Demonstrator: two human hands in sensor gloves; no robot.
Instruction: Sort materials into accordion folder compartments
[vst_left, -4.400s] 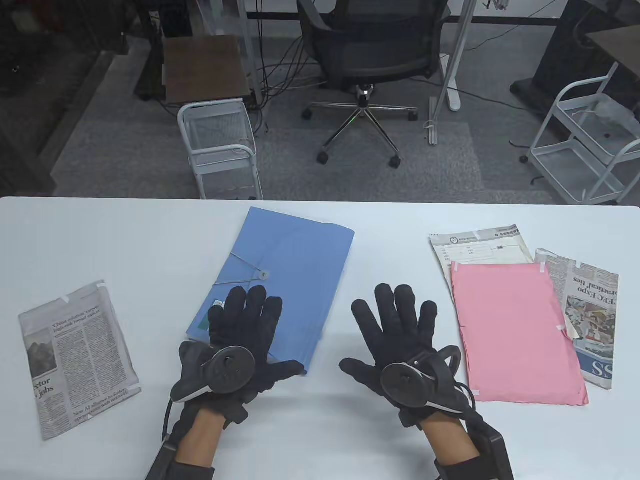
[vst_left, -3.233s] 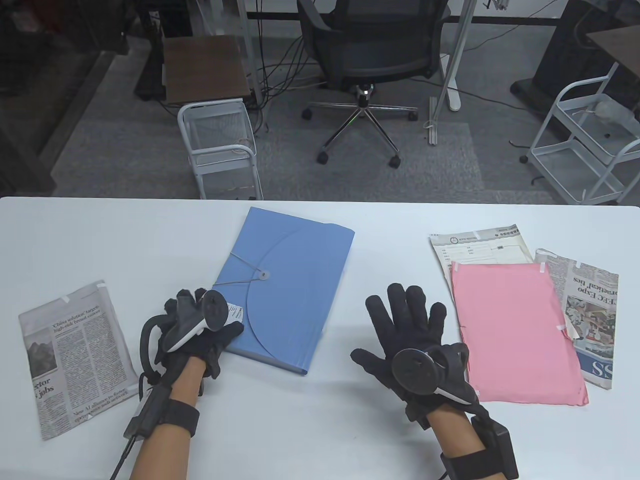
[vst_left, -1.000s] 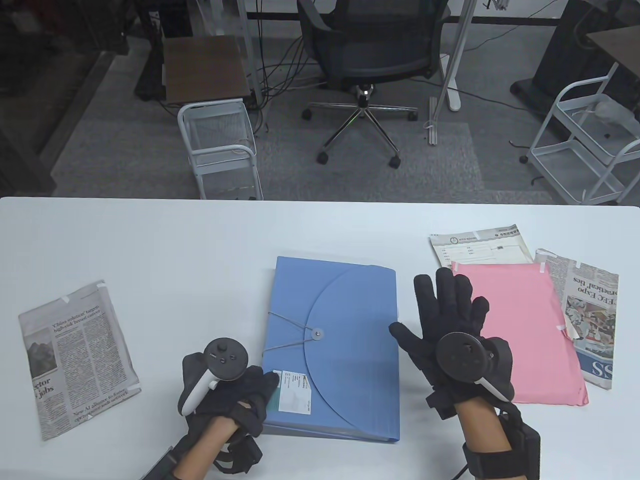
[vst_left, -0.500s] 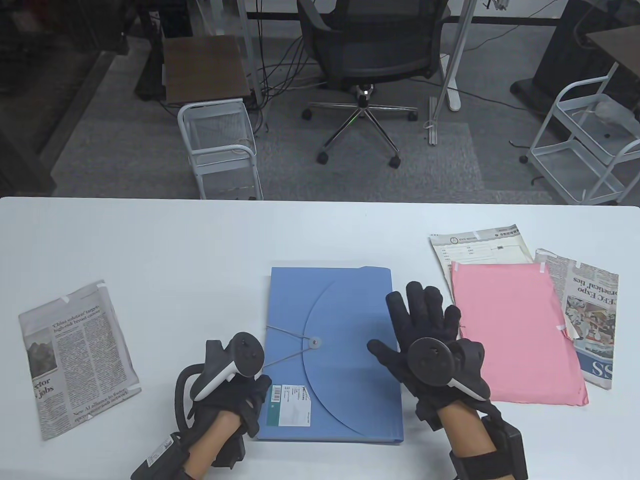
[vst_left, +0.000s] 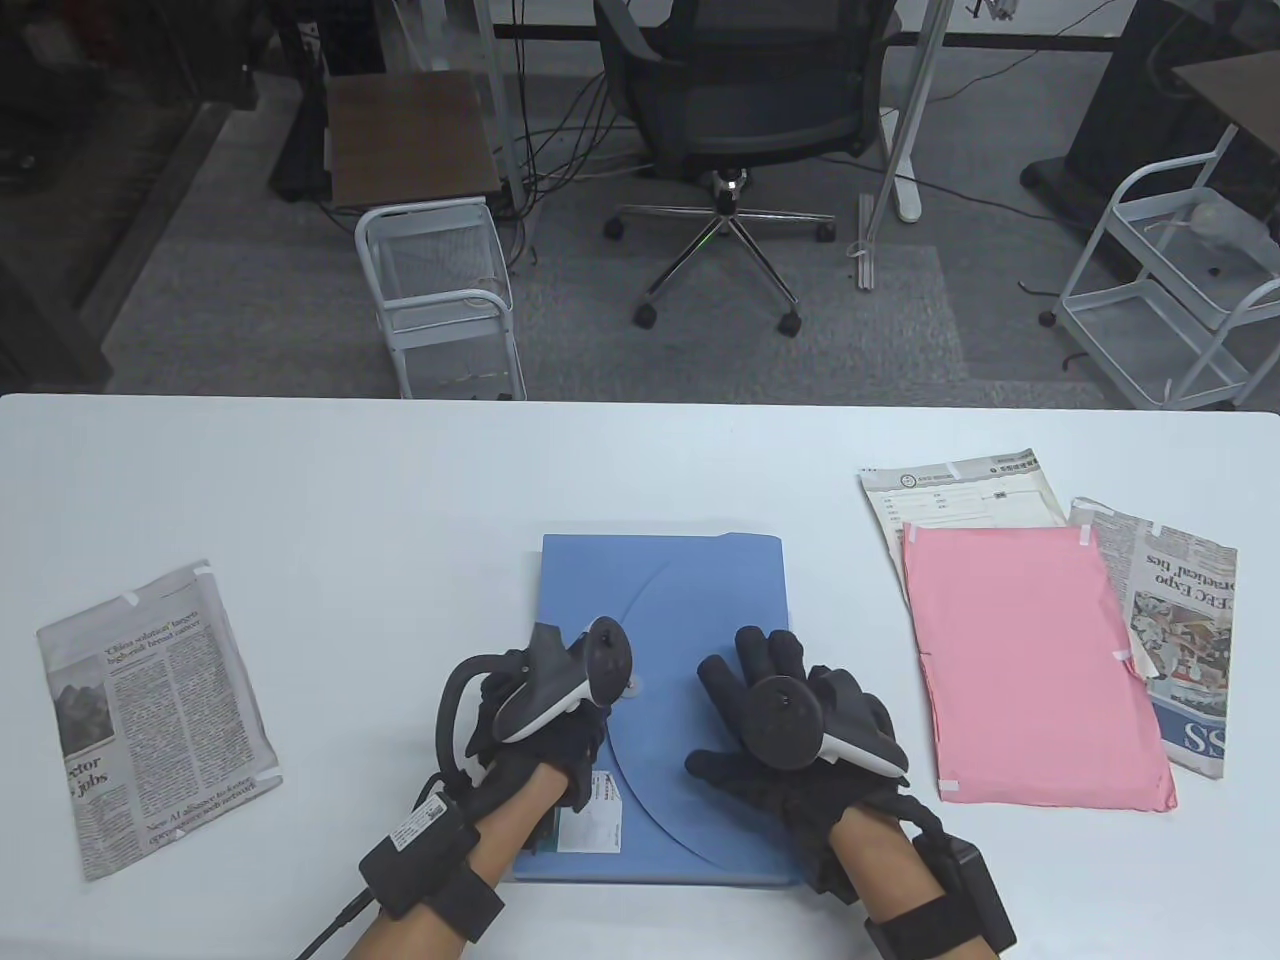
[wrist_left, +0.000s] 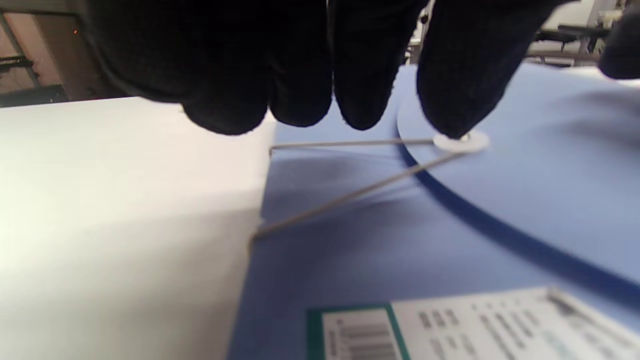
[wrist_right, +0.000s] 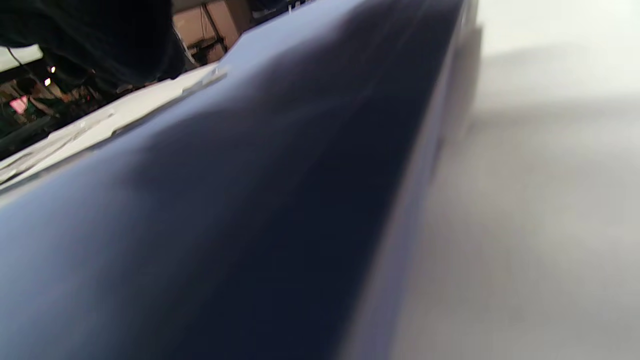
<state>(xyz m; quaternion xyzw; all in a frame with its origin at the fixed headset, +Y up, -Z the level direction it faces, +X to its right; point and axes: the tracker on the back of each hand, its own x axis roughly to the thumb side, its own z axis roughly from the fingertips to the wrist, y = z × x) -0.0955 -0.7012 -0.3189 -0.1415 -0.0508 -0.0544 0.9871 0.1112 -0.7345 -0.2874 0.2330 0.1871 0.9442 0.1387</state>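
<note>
One blue accordion folder (vst_left: 665, 600) lies closed under both hands, right hand (vst_left: 790, 720) spread flat on its flap, left hand (vst_left: 545, 715) fingertip (wrist_left: 452, 100) touching the white button (wrist_left: 461, 142), gripping nothing; two newspapers, one pink sheet (vst_left: 1030, 660) well aside.

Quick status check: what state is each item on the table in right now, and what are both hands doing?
Folder: flat, flap closed.
Cord: looped on button.
Left hand: fingertip touching the button.
Right hand: resting flat on the flap.
Pink sheet: flat, overlapping form.
Right newspaper: partly under the pink sheet.
Left newspaper: folded, untouched.
</note>
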